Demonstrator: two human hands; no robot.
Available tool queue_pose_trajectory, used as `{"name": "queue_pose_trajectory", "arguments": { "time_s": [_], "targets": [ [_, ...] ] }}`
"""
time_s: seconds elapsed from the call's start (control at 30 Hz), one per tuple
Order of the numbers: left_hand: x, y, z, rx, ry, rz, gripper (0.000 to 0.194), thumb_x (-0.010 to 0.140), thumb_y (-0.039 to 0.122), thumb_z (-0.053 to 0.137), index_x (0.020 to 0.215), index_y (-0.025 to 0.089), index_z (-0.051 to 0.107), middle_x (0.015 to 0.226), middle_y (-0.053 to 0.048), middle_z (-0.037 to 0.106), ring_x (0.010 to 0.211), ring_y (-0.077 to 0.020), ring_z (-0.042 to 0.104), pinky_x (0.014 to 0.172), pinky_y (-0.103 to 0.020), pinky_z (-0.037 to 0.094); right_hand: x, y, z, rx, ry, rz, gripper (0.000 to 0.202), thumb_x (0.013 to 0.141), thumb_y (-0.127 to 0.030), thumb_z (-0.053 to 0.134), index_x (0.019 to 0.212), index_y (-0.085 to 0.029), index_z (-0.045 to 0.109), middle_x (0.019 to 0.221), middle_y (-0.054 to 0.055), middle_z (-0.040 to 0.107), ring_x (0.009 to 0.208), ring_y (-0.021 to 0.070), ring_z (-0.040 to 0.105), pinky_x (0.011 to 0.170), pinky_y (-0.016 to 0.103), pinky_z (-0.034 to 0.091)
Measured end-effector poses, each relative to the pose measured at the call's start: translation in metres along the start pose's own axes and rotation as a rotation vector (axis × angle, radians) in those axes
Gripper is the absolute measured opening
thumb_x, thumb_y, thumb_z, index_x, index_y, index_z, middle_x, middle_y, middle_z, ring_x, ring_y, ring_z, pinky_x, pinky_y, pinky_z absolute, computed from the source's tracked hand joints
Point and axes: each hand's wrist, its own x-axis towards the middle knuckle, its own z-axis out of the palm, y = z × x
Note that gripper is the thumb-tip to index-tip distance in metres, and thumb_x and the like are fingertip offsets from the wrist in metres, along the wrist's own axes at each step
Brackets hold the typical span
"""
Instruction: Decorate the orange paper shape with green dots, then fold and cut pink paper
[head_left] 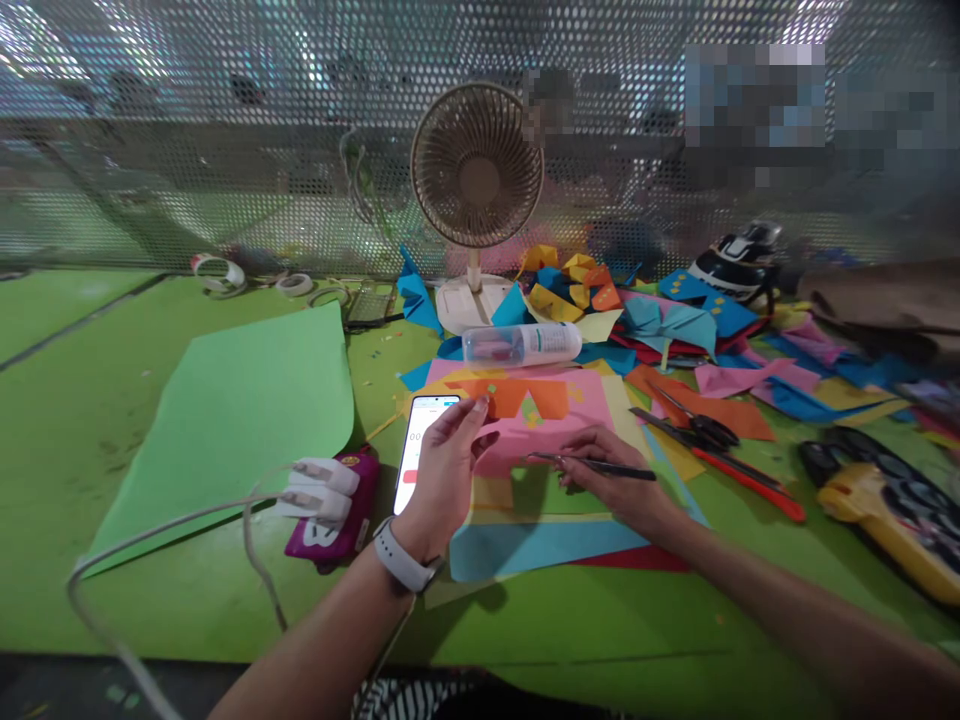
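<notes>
The clear bottle point(555, 343) lies on its side on the green table point(585, 630), just in front of the desk fan point(478, 165). In front of the bottle, an orange paper cutout point(551, 398) with small yellow and green shapes lies over a pink sheet point(592, 400). The left hand point(450, 450), ahead of the bottle and to its left, has thumb and fingertips together at the cutout's left part; whether they grip it, I cannot tell. The right hand point(600, 465), in front of the bottle and slightly right, grips a slim dark tool point(622, 468) pointing left, its tip near the pink sheet's lower edge. A lit smartphone point(418, 430) lies to the bottle's front left, partly behind the left hand. Scissors point(712, 430) and a red-handled cutter point(772, 492) lie to the bottle's front right.
</notes>
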Motion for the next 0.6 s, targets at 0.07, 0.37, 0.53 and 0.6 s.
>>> {"name": "queue_pose_trajectory", "arguments": {
  "time_s": [0.07, 0.37, 0.53, 0.6],
  "targets": [
    [0.0, 0.0, 0.0, -0.002, 0.004, -0.001, 0.016, 0.066, 0.025, 0.08, 0.079, 0.02, 0.071, 0.082, 0.0, 0.07, 0.077, -0.0111, 0.064, 0.069, -0.022, 0.05, 0.0, -0.001, -0.001, -0.001, 0.009, -0.007, 0.027, 0.077, -0.04, 0.068, 0.089, -0.02, 0.054, 0.075, 0.001, 0.068, 0.064, 0.0161, 0.069, 0.059, 0.029, 0.057],
    [-0.001, 0.0, 0.0, -0.006, -0.01, 0.0, 0.015, 0.066, 0.024, 0.08, 0.078, 0.02, 0.071, 0.081, 0.0, 0.069, 0.075, -0.0102, 0.064, 0.067, -0.021, 0.05, -0.004, -0.008, -0.002, -0.061, 0.021, -0.014, 0.026, 0.078, -0.04, 0.067, 0.088, -0.02, 0.054, 0.077, 0.003, 0.069, 0.064, 0.0167, 0.07, 0.055, 0.027, 0.056],
    [-0.001, 0.001, 0.0, 0.003, -0.001, 0.014, 0.015, 0.066, 0.025, 0.08, 0.077, 0.019, 0.071, 0.079, 0.001, 0.069, 0.075, -0.0101, 0.063, 0.068, -0.022, 0.05, -0.008, -0.013, -0.005, -0.067, 0.044, -0.049, 0.026, 0.079, -0.04, 0.067, 0.087, -0.02, 0.052, 0.076, 0.003, 0.069, 0.064, 0.0186, 0.071, 0.051, 0.026, 0.054],
    [-0.002, 0.0, 0.0, 0.024, 0.0, 0.007, 0.017, 0.065, 0.027, 0.08, 0.078, 0.02, 0.072, 0.08, 0.0, 0.069, 0.076, -0.0107, 0.063, 0.069, -0.023, 0.05, -0.012, -0.017, -0.007, -0.044, 0.044, -0.078, 0.026, 0.079, -0.039, 0.067, 0.087, -0.02, 0.052, 0.074, 0.003, 0.069, 0.064, 0.0187, 0.07, 0.054, 0.028, 0.055]
  ]
}}
